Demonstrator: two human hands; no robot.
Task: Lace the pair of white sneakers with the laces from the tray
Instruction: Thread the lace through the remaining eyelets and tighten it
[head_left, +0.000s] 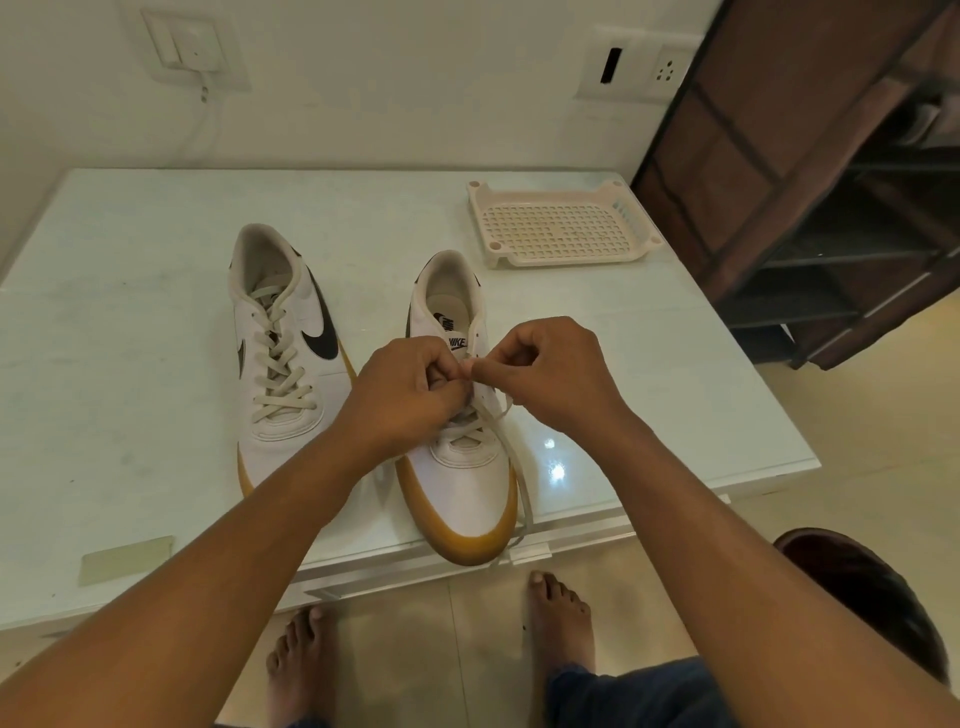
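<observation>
The half-laced sneaker (467, 483) stands near the front edge of the desk (130, 338), toe toward the person, probably so the eyelets face up within easy reach. Its lace (522, 499) crosses the lower eyelets only; one free end runs down the shoe's side and hangs over the desk edge, slack left for the upper rows.

Both hands meet over the middle eyelets. The left hand (410, 395) has its fingers curled in on the lace at the tongue, and the right hand (550, 374) pinches the lace between thumb and forefinger, knuckles nearly touching the left. This looks like feeding a tip through an eyelet, though the tip itself is hidden.

The tongue label (457, 341) reads "NIKE"; the insole print is partly readable as the same mark.

Beside it the other sneaker (280, 364), with a dark swoosh (322, 332), is laced to the top and set aside as finished. The perforated tray (571, 258) sits behind with no laces in it.
</observation>
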